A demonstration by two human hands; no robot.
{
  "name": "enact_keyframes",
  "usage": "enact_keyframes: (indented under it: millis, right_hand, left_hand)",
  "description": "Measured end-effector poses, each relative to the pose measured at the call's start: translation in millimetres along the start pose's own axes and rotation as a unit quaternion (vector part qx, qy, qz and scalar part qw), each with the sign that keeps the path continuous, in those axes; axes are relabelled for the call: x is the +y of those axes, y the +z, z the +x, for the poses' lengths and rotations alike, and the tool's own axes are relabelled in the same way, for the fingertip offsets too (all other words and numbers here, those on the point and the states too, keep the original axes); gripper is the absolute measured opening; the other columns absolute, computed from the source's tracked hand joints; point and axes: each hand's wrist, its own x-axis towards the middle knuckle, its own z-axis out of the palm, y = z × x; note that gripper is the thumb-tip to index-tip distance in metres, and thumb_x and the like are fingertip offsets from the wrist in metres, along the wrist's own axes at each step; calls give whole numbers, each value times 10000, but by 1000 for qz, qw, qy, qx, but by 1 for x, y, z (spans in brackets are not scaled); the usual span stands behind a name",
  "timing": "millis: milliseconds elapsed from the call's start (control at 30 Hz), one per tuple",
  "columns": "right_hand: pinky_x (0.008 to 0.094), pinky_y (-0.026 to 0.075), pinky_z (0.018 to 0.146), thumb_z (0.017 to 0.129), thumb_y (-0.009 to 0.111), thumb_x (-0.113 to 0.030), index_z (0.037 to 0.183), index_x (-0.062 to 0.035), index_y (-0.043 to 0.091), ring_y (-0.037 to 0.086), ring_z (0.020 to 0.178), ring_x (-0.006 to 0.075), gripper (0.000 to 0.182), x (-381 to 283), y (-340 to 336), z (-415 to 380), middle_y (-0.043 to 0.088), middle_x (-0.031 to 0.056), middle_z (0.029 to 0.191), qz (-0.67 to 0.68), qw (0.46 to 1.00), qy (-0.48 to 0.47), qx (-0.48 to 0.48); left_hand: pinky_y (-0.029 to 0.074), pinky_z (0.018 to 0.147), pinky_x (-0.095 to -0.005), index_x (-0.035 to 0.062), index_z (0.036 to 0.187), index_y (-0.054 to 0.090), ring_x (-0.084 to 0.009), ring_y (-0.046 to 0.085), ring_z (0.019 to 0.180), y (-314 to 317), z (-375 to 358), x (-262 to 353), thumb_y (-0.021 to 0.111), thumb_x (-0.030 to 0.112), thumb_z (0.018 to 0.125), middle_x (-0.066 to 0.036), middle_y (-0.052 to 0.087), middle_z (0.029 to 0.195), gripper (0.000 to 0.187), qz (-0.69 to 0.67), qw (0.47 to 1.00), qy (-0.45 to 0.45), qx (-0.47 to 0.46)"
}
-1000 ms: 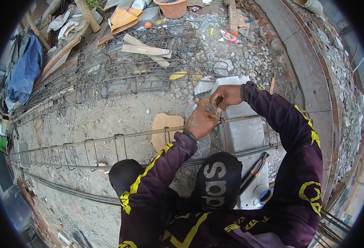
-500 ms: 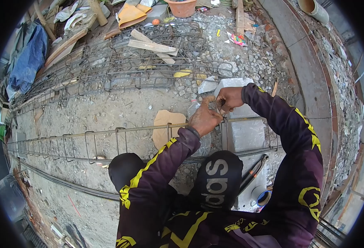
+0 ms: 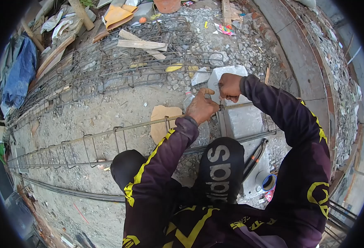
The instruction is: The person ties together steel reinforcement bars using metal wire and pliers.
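My left hand (image 3: 202, 108) rests at the top bar of a long, narrow rebar cage (image 3: 120, 129), beside one of its stirrups. One digit points toward my right hand and stands apart from the others; nothing shows between them. My right hand (image 3: 230, 87) is closed just above the same bar, knuckles up. What its fingers pinch is hidden or too thin to make out. A small gap separates the hands. Beneath the cage's right end lies a pale white block (image 3: 244, 120). Pincers (image 3: 255, 159) with orange-and-black handles lie by my knee.
A grey pipe fitting (image 3: 266, 181) with a blue rim sits near my right thigh. Brown cardboard (image 3: 163, 122) lies under the cage. More rebar cages (image 3: 103, 78) and crossed wooden boards (image 3: 142, 44) lie beyond. Loose bars (image 3: 74, 191) run in front; a concrete kerb (image 3: 310, 62) is at right.
My hands, which were together at the bar, have parted slightly. The right hand has turned over into a closed shape, and a left digit has extended. The view has shifted a little.
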Motion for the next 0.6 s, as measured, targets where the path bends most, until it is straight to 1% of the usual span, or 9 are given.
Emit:
enact_keyframes:
  millis: [67,100,167,200,300,367,400,500,600]
  right_hand:
    - [355,535,466,712,650,-81,715,73,639,624,482,222,155,7,0,2,590,149,532,-56,993,-74,70]
    - [367,527,634,770,724,-238,794,46,622,668,628,246,303,13,-4,2,648,164,682,-155,974,-82,145]
    - [432,487,860,767,746,-468,1262,19,495,616,1020,361,738,22,-1,-39,606,260,1100,-128,951,-130,249]
    - [447,482,876,765,738,-526,1379,-13,379,595,1019,398,877,41,9,-43,557,279,1159,-174,890,-176,384]
    - [440,523,746,858,670,-388,1158,-12,512,646,878,350,506,46,19,-131,620,207,1064,-134,827,-200,509]
    - [423,483,607,868,658,-303,786,-6,593,615,599,304,315,60,40,-171,578,150,604,-74,919,-45,384]
    - [445,473,603,871,647,-321,695,11,608,609,593,331,377,81,54,-178,551,174,562,-105,954,1,281]
    - [464,502,672,894,561,-501,688,40,652,652,678,355,586,119,108,-184,618,202,631,-120,980,142,69]
    - [382,555,602,882,540,-601,845,-10,708,665,575,293,616,134,133,-169,649,184,689,-102,960,260,17]
  left_hand:
    - [503,567,-279,16,1241,434,-149,634,735,-3,-4,4,698,116,715,-129,668,899,597,-19,1000,7,-16]
    - [503,554,-279,14,1239,433,-155,634,738,-1,-6,6,703,111,709,-142,667,917,603,-34,999,10,-28]
    - [529,638,-295,6,1249,437,-205,644,772,2,-8,7,721,98,691,-145,672,910,634,-21,999,21,-37]
    - [531,678,-306,6,1246,467,-219,652,800,3,-6,5,724,106,691,-147,679,922,620,40,997,47,-40]
    - [530,794,-335,13,1222,560,-255,672,890,2,-3,0,735,132,693,-145,697,981,569,196,976,94,-21]
    - [516,863,-349,29,1187,629,-271,675,959,2,-1,-2,744,153,696,-135,702,1050,520,262,962,80,-13]
    - [515,876,-360,42,1113,686,-275,668,1006,4,0,-4,748,185,714,-133,690,1112,428,279,957,76,-5]
    - [511,885,-377,33,1094,688,-303,657,1020,5,-1,-3,748,200,738,-169,675,1118,398,308,946,104,-1]
    - [511,857,-392,1,1055,699,-338,658,965,7,-8,-4,746,212,742,-194,681,1046,380,347,921,172,39]
